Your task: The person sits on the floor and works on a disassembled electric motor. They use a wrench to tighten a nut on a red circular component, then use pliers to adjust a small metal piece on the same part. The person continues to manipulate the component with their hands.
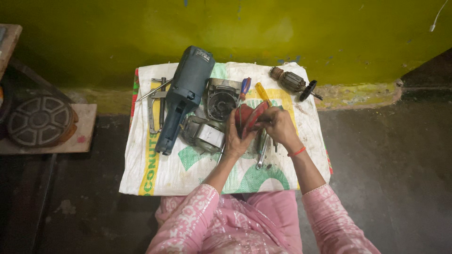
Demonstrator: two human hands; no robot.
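Note:
My left hand and my right hand both grip a dark red plastic cover piece over the middle of a white woven sack spread on the floor. A motor stator with a shiny band lies just left of my left hand. A grey metal housing with a round opening sits behind it. A big blue-grey power tool body lies further left.
A puller tool rests at the sack's left edge. Two screwdrivers, a spanner and a motor armature lie around my hands. A round wheel sits on a board at left. The yellow-green wall is behind.

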